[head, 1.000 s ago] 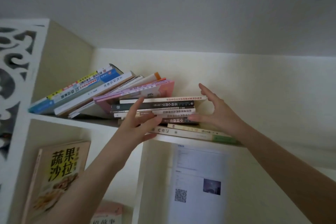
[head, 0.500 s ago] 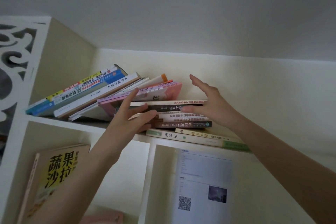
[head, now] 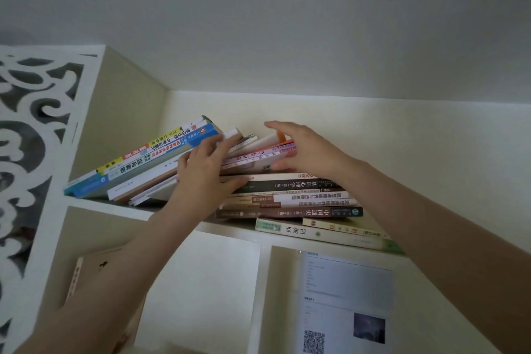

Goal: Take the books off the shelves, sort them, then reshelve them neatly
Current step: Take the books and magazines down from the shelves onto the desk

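Item: leaning books (head: 149, 165), top shelf (head: 100, 205), centre-left of frame, propped on flat stack (head: 301, 201). My left hand (head: 205, 181): fingers straight, spread against spines. My right hand (head: 311, 149): fingers extended over upper ends, thumb beneath, unclosed. Handling: I should clamp both sides before lifting; thin volumes may slip.

we take this for a room in a home, a reading or study corner: a white bookcase (head: 94, 202) with a scroll-cut side panel (head: 28, 123) stands against a plain grey wall (head: 287, 23). its top shelf holds leaning schoolbooks (head: 138, 165) and a flat stack of paperbacks (head: 304, 199), all titled in chinese. a printed sheet with a qr code (head: 344, 296) shows in a compartment below.
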### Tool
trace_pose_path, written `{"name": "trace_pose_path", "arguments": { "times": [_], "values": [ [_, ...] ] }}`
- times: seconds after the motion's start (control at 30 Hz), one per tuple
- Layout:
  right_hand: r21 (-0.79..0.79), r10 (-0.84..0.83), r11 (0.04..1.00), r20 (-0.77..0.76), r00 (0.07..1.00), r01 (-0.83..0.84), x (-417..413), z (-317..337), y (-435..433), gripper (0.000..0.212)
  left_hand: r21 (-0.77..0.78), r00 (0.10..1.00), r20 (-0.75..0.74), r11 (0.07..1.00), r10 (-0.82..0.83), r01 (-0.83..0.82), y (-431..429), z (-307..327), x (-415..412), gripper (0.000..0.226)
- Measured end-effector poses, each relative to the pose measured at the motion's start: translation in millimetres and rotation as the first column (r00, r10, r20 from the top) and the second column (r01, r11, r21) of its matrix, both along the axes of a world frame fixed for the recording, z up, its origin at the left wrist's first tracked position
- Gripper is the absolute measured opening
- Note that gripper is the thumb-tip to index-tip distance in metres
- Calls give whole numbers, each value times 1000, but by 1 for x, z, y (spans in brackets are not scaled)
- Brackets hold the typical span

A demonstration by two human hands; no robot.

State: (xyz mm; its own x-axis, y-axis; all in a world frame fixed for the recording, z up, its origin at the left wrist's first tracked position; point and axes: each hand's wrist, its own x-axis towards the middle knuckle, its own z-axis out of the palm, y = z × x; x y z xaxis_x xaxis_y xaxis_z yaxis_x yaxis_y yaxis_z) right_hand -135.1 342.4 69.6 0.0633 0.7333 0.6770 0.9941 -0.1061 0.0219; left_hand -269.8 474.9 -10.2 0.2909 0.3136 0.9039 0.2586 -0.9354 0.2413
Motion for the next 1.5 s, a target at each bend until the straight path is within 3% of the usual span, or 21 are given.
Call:
{"name": "trace_pose_path", "arguments": {
  "times": [0.1, 0.27, 0.63, 0.93, 1.33, 1.5],
  "values": [
    [-45, -42, 998, 45, 998, 44, 3, 7, 13, 62, 39, 999, -5, 998, 46, -46, 5, -6, 5, 67],
    [65, -172, 985, 280, 944, 160, 5, -1, 14, 31, 47, 999, 4, 997, 54, -54, 3, -6, 3, 64],
    [107, -214, 977, 556, 803, 186, -33, -3, -18, 30, 105, 995, 88, 993, 38, -47, -4, -19, -15, 59],
    [141, -238, 971, 566, 789, 192, -40, -13, -48, 35, 299, 979, 185, 944, 84, -138, -22, -24, -16, 33],
    [202, -263, 963, 569, 780, 177, -40, -23, -100, 41, 403, 952, 307, 903, 18, -147, -58, -29, -4, 36],
    [191, -296, 955, 554, 778, 228, -29, -24, -119, 41, 383, 950, 296, 924, -96, -25, -71, -28, 16, 34]
  ]
}}
